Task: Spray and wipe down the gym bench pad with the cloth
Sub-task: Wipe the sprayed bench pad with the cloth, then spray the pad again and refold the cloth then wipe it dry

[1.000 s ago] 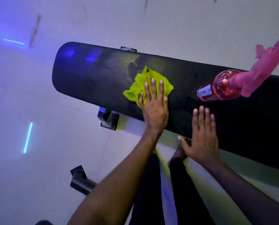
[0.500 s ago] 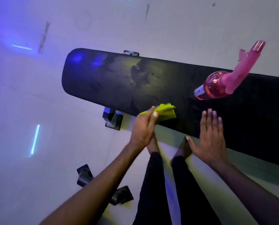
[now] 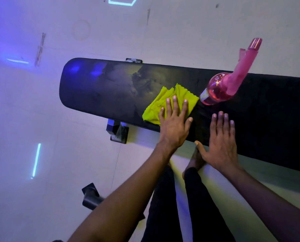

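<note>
Yellow cloth (image 3: 170,103) is pressed flat on the black worktop (image 3: 102,95) at frame centre by the left hand (image 3: 174,124), fingers spread. Right hand (image 3: 220,142) is laid flat, empty, lower right; pink spray bottle (image 3: 220,88) is stood just right of the cloth.

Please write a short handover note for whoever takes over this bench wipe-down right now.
Left hand: flat, fingers spread, pressing the cloth onto the pad near its front edge.
Right hand: empty, flat on the pad's front edge, bracing.
Bottle: standing on the pad just right of the cloth, touched by neither hand.
Done: the pad shows wet smears around and left of the cloth, so spraying and some wiping have happened.
Left: the pad to the right of the bottle looks unwiped, though it is too dark to be sure; likely move the bottle and wipe there, then finish the left end.
</note>
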Available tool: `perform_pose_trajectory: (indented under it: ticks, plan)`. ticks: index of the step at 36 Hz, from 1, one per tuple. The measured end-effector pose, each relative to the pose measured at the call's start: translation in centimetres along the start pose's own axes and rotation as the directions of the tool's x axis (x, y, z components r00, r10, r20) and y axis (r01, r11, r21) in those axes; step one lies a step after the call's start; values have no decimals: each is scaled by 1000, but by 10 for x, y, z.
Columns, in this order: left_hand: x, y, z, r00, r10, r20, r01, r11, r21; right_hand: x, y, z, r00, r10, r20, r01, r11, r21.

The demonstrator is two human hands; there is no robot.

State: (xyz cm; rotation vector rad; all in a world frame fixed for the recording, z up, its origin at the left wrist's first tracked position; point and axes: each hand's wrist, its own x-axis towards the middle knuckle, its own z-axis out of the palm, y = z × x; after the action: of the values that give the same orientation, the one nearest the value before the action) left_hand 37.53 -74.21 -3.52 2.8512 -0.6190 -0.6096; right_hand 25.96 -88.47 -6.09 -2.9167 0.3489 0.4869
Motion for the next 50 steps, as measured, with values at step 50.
perform_pose_trajectory:
  ticks: [50]
  plan:
    - [42,186,-109,846,528,-76,-493,719,-490,-43,155,-76,813,581,17,-560,774,295]
